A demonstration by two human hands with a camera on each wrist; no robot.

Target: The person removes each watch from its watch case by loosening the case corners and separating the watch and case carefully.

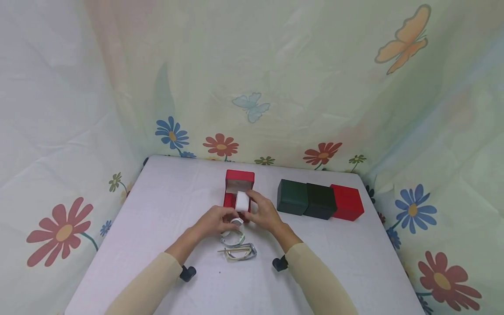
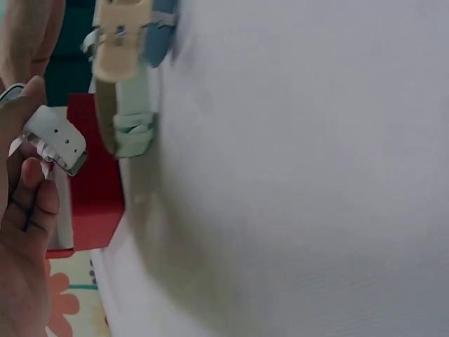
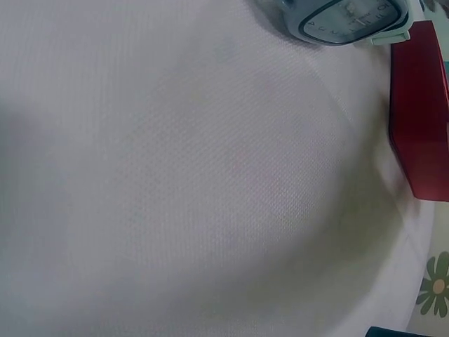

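In the head view my left hand (image 1: 215,221) pinches a white wristwatch (image 1: 237,222) in front of an open red box (image 1: 240,176). The watch's holed strap (image 2: 59,137) shows between the fingers in the left wrist view. My right hand (image 1: 265,213) grips a white cushion (image 1: 242,201) at the box's mouth, index finger at its far end and thumb near its close end. Nearer me lie a pale green watch (image 1: 233,238), a beige watch (image 2: 123,42) and a blue-grey watch (image 3: 351,20). The right wrist view does not show the right hand.
To the right, a dark green box (image 1: 292,197), a blackish-green box (image 1: 320,201) and a closed red box (image 1: 348,202) stand side by side. White cloth (image 1: 189,183) covers the table. A flowered curtain (image 1: 275,131) hangs behind and at both sides.
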